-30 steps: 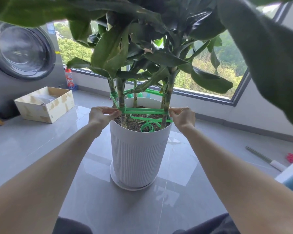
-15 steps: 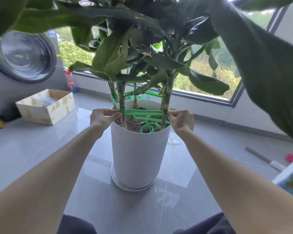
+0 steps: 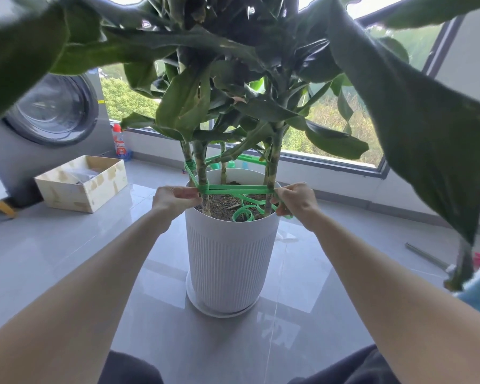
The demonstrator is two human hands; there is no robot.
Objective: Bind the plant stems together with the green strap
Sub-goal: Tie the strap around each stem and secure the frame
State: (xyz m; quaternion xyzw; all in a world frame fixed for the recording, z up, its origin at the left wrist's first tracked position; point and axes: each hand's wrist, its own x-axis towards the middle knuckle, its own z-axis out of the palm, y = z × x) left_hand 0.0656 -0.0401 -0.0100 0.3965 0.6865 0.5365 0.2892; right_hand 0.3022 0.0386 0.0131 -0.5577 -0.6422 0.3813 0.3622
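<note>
Left hand [image 3: 175,197] pinches the green strap [image 3: 239,189] where it wraps the front-left stem [image 3: 203,173], just above the soil. Right hand [image 3: 297,200] grips the same strap at the front-right stem [image 3: 272,167], fingers curled round it, with a bit of strap poking out under them past the pot rim. Between the hands I see the strap run taut and level. More loops go round the rear stems higher up, and the spare end lies coiled on the soil.

White ribbed pot [image 3: 230,259] sits on a saucer [image 3: 222,310] on a glossy grey tile floor [image 3: 67,259]. Washing machine [image 3: 53,112] is back left, with an open cardboard box [image 3: 67,192] on the floor in front of it and a red-label bottle [image 3: 119,142] by the window [image 3: 330,126]. Trees outside. Thin rod [image 3: 424,256] lies on the floor far right. Big leaves [image 3: 416,128] block the top of my view.

Versus half a second ago: both hands are at the same stems with the same grips. The right hand sits a touch lower, and the strap end under it wasn't showing before. Pot and coil unmoved.
</note>
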